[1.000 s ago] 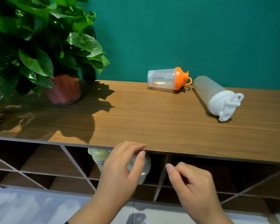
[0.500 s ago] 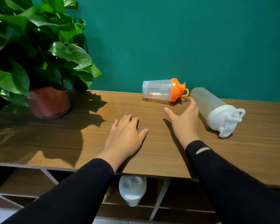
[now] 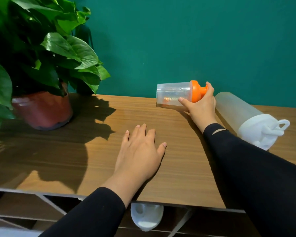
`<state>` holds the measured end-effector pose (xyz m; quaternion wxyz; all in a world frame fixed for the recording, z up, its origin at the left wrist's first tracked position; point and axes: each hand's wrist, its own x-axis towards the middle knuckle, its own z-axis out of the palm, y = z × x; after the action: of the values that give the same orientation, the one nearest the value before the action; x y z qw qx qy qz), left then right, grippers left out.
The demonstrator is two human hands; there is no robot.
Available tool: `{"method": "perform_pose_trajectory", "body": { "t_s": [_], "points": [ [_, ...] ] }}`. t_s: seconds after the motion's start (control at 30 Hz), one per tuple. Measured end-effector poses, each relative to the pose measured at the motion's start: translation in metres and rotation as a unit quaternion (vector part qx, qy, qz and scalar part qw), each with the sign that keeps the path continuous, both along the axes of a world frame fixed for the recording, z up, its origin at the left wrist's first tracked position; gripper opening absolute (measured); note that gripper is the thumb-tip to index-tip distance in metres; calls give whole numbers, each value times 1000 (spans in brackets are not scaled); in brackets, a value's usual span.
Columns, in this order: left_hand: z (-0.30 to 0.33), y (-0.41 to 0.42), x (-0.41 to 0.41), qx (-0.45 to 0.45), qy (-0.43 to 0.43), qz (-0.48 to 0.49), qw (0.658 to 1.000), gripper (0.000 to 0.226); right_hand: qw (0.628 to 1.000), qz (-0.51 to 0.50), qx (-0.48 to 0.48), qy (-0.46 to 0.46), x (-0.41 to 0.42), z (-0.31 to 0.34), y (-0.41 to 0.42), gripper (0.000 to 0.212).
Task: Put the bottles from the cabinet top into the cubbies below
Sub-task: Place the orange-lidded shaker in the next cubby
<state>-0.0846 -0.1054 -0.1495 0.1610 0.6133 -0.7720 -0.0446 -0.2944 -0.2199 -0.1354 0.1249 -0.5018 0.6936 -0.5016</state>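
Since half a second ago the right hand (image 3: 201, 106) has reached from the bare wood to the orange-lidded bottle (image 3: 178, 95), which lies on its side at the far edge of the cabinet top (image 3: 109, 151) against the green wall. Its fingers (image 3: 209, 87) now curl over the orange lid and the thumb presses the clear body, closed around the bottle. Meanwhile the left hand (image 3: 140, 151) stays flat on the wood, fingers spread and holding nothing. Just right of the gripped bottle, the white-lidded bottle (image 3: 246, 120) lies unmoved. Below the near edge, another white-capped bottle (image 3: 146, 216) sits in a cubby. At far left stands a potted plant (image 3: 41, 74).
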Motion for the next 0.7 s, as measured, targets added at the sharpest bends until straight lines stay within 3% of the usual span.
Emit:
{"method": "perform_pose_trajectory", "body": {
  "t_s": [0.23,0.33,0.47,0.57,0.6,0.7],
  "points": [
    [1,1,1,-1,19,-1,1000,64,997,-9,-41,58,6,0,10,89],
    [2,1,1,-2,90,3,996,79,993,2,-65,95,13,2,26,88],
    [21,10,14,-15,250,3,968,94,991,50,-87,86,24,15,76,91],
    [46,33,34,-118,165,-58,977,100,970,138,-141,139,20,32,139,92],
    [58,44,38,-114,138,-86,980,103,955,179,-170,167,17,39,162,92],
    [85,89,36,28,95,-168,981,111,911,268,-211,231,4,60,231,86]
  ]
}}
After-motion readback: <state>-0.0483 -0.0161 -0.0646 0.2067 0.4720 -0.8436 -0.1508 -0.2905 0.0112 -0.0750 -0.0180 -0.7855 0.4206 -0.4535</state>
